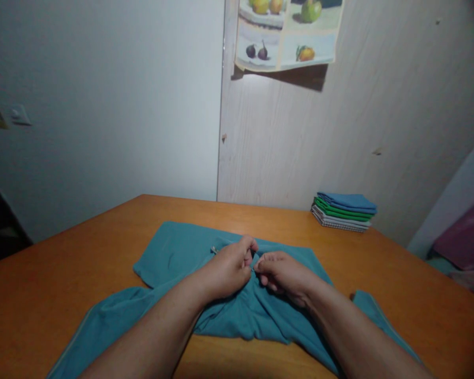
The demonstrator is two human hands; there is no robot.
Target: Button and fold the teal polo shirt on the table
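A teal long-sleeved garment (253, 316) lies spread and wrinkled on the table, its sleeves reaching towards me on both sides. Over its middle, my left hand (233, 266) is closed, fingers curled and pinching the cloth. Just beside it, my right hand (278, 271) pinches the garment too, thumb against fingertips. A tiny pale bit shows between the two hands, too small to make out. Left of my left hand, a small metal piece (214, 250) sits on the cloth. My fingers hide the fabric they grip.
The orange-brown wooden table (114, 237) runs up to the wall. A stack of folded cloths (343, 211), blue, green and checked, stands at its back right. A fruit poster (286, 34) hangs above. Purple fabric (466, 239) shows at the far right.
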